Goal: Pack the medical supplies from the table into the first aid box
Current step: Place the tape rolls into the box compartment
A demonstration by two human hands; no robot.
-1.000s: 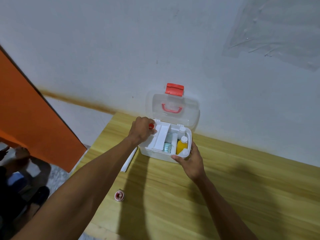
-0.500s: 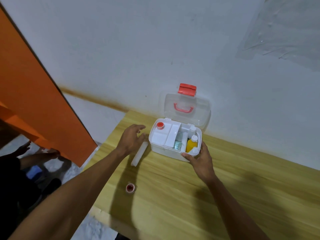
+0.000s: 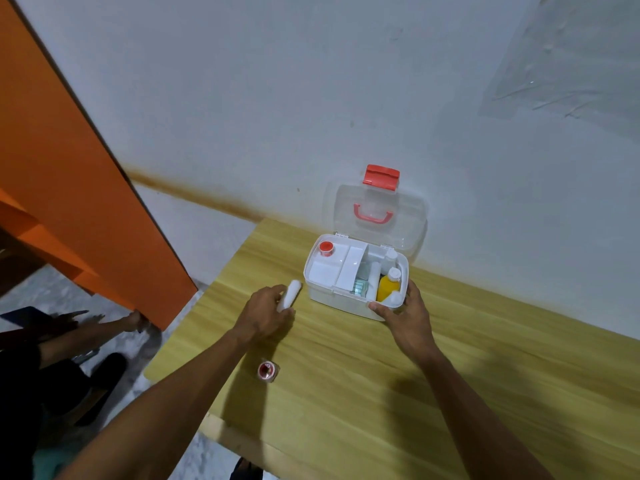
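Observation:
The white first aid box (image 3: 341, 301) stands open on the wooden table (image 3: 450, 375), its clear lid (image 3: 375, 216) with a red latch leaning back against the wall. Inside I see a red-capped item (image 3: 326, 248) on the white tray, a yellow bottle (image 3: 388, 287), white bottles and a teal packet. My left hand (image 3: 265, 315) is closed around a white roll (image 3: 290, 295) just left of the box. My right hand (image 3: 408, 318) grips the box's front right corner. A small tape roll with a red core (image 3: 267, 371) lies near the table's left edge.
An orange panel (image 3: 69, 188) stands at the left. Another person's hand (image 3: 133, 320) and dark clothing are on the floor below it. The table's left edge and front corner are close to my left arm. The white wall is right behind the box.
My left hand left the box's tray, where the red-capped item now sits, came down to the white roll beside the box and closed on it. The right hand stays on the box.

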